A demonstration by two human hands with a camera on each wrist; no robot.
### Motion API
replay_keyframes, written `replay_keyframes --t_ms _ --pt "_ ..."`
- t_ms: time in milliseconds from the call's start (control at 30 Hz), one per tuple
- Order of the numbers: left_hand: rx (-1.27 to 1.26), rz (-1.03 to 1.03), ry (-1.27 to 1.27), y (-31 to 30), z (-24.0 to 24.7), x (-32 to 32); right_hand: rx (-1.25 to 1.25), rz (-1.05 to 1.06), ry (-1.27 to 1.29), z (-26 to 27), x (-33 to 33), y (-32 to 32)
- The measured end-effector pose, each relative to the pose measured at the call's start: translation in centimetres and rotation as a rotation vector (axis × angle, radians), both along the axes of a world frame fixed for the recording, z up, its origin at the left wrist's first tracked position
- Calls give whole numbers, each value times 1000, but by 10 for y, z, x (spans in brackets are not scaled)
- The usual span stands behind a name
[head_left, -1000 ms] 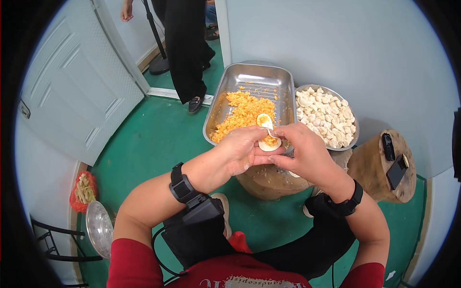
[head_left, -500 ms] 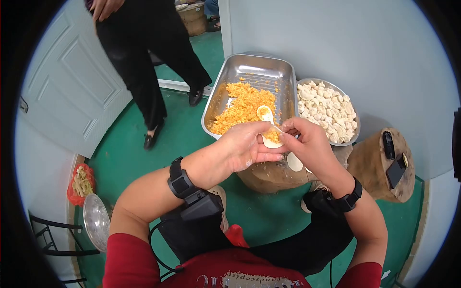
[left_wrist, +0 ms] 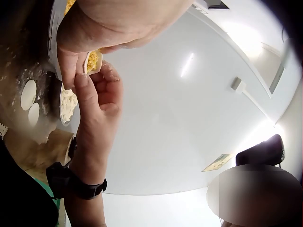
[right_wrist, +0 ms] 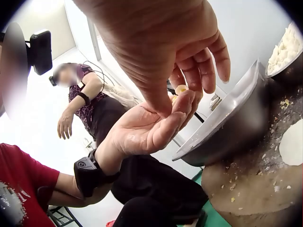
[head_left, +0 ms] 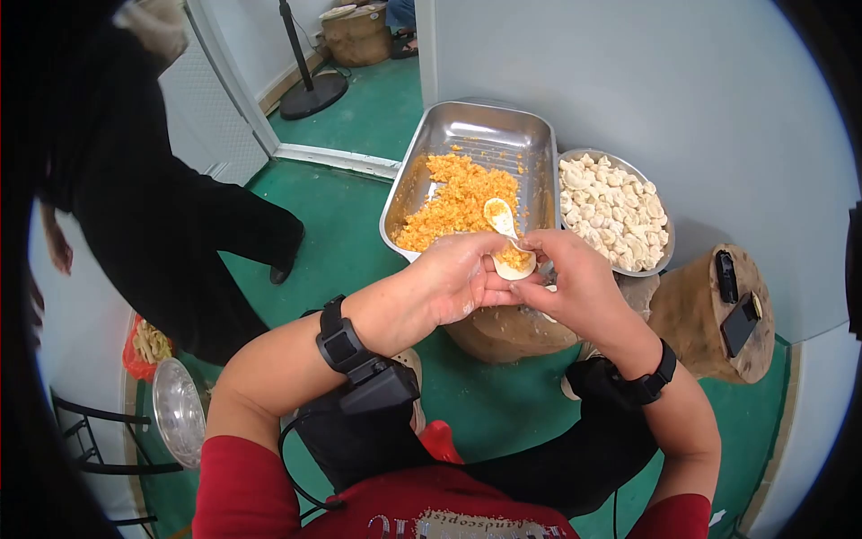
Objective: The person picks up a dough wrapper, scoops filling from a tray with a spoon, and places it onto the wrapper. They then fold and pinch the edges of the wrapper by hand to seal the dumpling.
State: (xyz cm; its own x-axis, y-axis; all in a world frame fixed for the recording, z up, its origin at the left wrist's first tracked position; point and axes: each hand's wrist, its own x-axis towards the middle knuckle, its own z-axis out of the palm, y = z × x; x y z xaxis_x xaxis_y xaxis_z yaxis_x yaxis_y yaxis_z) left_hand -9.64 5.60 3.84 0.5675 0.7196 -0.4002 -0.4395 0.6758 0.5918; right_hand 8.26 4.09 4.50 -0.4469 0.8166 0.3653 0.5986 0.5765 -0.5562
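Observation:
Over the near rim of the tray, my left hand [head_left: 453,278] holds a round dumpling wrapper [head_left: 514,272] heaped with orange filling [head_left: 513,257]. From the right, my right hand [head_left: 584,287] pinches the wrapper's edge with thumb and fingers. In the left wrist view the wrapper [left_wrist: 98,66] curves up around its filling. A white spoon [head_left: 499,214] points away from me over the tray, its handle running down to the fingertips of both hands; I cannot tell which hand grips it. The right wrist view shows both hands meeting, with the wrapper mostly hidden.
A metal tray [head_left: 546,144] of orange filling and a round bowl [head_left: 666,256] of finished dumplings stand ahead. Flat wrappers [left_wrist: 28,94] lie on the wooden stump [head_left: 512,337]. Another stump [head_left: 682,332] bears a phone [head_left: 741,323]. Another person [head_left: 171,216] is at the left.
The right fingers have shifted along the wrapper's edge, which is now folded up more around the filling. The other person has walked from the doorway to the left.

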Motion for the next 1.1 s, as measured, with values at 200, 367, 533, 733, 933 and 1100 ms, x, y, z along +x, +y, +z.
replay_keyframes --t_ms 200,367,533,733,933,1100 --pt "-30 10 32 -3 1 0 76 -15 15 -9 1 3" --pt "12 -5 71 -4 -3 3 127 -5 16 -11 3 5" --pt "48 -9 77 -3 -8 3 164 17 -11 -5 4 0" --pt "29 7 110 -7 -2 6 180 -27 17 -11 2 1" --pt "37 19 116 -8 -8 5 203 -27 16 -13 1 0" --pt "40 7 101 -9 -9 4 52 -62 72 -11 1 -3"
